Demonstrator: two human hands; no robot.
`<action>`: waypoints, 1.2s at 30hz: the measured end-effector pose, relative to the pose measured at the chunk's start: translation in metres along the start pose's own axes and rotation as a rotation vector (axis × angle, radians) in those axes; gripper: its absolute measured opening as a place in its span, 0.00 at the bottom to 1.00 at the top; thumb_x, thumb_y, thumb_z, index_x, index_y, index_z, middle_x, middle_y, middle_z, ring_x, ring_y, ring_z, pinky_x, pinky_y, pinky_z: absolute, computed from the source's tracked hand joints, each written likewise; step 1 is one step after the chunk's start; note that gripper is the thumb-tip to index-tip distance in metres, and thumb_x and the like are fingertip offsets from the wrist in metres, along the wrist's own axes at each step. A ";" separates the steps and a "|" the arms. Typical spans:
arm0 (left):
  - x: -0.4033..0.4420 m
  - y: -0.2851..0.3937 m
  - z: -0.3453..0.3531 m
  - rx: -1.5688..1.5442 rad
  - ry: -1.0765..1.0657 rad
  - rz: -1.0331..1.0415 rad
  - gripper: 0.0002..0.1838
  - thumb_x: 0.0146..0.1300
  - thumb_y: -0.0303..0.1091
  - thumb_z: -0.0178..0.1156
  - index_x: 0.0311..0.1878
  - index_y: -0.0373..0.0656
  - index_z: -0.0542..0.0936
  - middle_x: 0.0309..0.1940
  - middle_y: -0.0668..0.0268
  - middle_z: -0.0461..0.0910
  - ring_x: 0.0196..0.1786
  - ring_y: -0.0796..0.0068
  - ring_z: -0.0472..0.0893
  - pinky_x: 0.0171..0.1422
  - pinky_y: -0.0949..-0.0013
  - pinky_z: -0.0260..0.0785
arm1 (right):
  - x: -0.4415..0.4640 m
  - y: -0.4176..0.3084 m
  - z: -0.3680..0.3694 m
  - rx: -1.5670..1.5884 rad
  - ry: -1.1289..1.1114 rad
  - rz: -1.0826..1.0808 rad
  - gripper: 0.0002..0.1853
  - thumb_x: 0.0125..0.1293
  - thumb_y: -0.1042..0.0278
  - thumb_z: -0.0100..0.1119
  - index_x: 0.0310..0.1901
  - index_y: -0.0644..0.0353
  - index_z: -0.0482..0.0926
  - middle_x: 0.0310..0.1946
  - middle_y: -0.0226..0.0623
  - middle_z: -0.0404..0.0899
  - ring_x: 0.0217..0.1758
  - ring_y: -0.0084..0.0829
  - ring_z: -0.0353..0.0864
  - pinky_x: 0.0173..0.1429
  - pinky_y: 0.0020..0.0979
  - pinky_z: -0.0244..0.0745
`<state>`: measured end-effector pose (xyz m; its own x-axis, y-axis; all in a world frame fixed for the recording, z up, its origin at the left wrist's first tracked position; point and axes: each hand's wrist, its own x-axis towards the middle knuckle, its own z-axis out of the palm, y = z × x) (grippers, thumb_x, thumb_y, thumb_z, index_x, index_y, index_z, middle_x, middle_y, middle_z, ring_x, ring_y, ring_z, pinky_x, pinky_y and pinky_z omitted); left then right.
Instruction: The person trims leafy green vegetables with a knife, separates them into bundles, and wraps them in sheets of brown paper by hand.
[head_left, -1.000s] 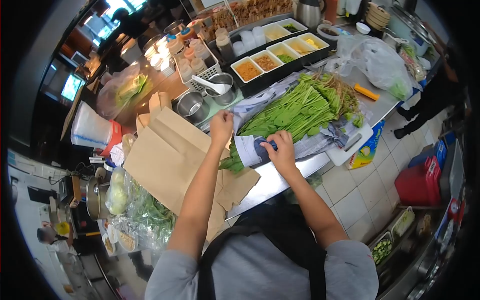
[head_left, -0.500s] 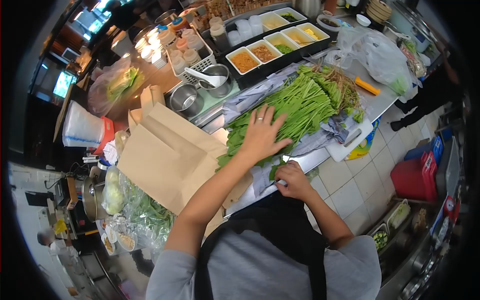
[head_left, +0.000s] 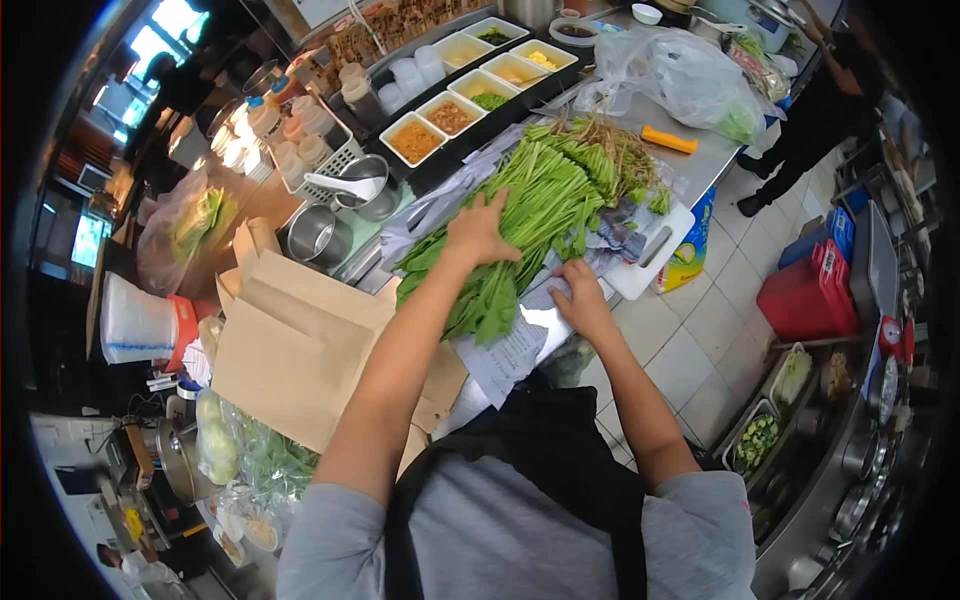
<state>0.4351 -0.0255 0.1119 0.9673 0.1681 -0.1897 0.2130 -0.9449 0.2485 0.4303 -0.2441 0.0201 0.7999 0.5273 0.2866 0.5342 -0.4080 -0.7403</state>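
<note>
A big bunch of leafy greens (head_left: 530,190) with long stems lies on printed paper (head_left: 497,362) along the counter, its brown root ends at the far right. My left hand (head_left: 478,232) rests on the leafy part with fingers spread. At the near edge of the bunch, my right hand (head_left: 582,300) touches the paper, thumb apart from the fingers; nothing shows in it.
A brown paper bag (head_left: 300,350) lies left of the greens. Behind stand metal pots (head_left: 320,237) and a black rack of white food tubs (head_left: 413,138). A yellow-handled tool (head_left: 668,139), a white cutting board (head_left: 652,252) and a clear plastic bag (head_left: 690,80) lie right. Another person stands far right.
My right hand has moved off a leaf at the counter's edge and further along the bunch, its fingers opening out. More printed paper shows near me. The whole view has shifted.
</note>
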 end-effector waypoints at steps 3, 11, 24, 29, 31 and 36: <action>0.014 -0.020 0.000 -0.051 -0.057 0.129 0.63 0.29 0.48 0.72 0.72 0.48 0.50 0.63 0.44 0.62 0.58 0.49 0.72 0.62 0.61 0.66 | 0.000 -0.003 0.007 -0.015 0.027 -0.029 0.13 0.51 0.75 0.60 0.41 0.66 0.76 0.38 0.48 0.72 0.46 0.50 0.72 0.51 0.41 0.68; -0.032 0.055 0.050 0.301 0.250 0.126 0.44 0.51 0.47 0.62 0.72 0.64 0.53 0.72 0.51 0.46 0.72 0.37 0.46 0.60 0.18 0.35 | 0.011 -0.006 0.028 -0.113 0.133 -0.009 0.15 0.51 0.77 0.57 0.44 0.66 0.76 0.41 0.47 0.71 0.45 0.49 0.70 0.50 0.42 0.69; -0.005 0.024 0.036 0.396 0.211 0.113 0.56 0.43 0.43 0.73 0.71 0.77 0.45 0.74 0.55 0.39 0.69 0.36 0.53 0.57 0.29 0.57 | 0.005 -0.002 0.021 -0.086 0.061 -0.005 0.18 0.50 0.77 0.61 0.46 0.63 0.75 0.44 0.44 0.72 0.47 0.48 0.70 0.53 0.40 0.68; 0.013 -0.002 -0.010 0.051 -0.009 0.127 0.61 0.35 0.31 0.73 0.72 0.71 0.48 0.71 0.45 0.48 0.66 0.40 0.62 0.64 0.49 0.63 | 0.005 -0.004 0.020 -0.079 0.072 0.005 0.18 0.50 0.76 0.62 0.46 0.63 0.75 0.44 0.44 0.71 0.46 0.48 0.70 0.53 0.40 0.68; 0.021 -0.018 -0.019 -0.121 -0.030 0.237 0.62 0.32 0.32 0.74 0.72 0.67 0.49 0.67 0.36 0.52 0.66 0.45 0.64 0.67 0.61 0.61 | 0.007 -0.005 0.019 -0.076 0.041 0.025 0.17 0.51 0.75 0.61 0.46 0.63 0.75 0.45 0.45 0.72 0.48 0.48 0.70 0.53 0.39 0.68; 0.032 -0.030 -0.020 -0.212 -0.088 0.268 0.61 0.33 0.32 0.74 0.73 0.65 0.49 0.67 0.38 0.53 0.70 0.48 0.57 0.71 0.61 0.54 | 0.043 -0.022 0.017 0.254 -0.082 0.503 0.19 0.56 0.71 0.60 0.49 0.66 0.73 0.49 0.46 0.73 0.52 0.40 0.72 0.54 0.35 0.68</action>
<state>0.4621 0.0144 0.1177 0.9791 -0.1111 -0.1702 -0.0137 -0.8715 0.4902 0.4484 -0.2003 0.0383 0.9095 0.3746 -0.1801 0.0020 -0.4371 -0.8994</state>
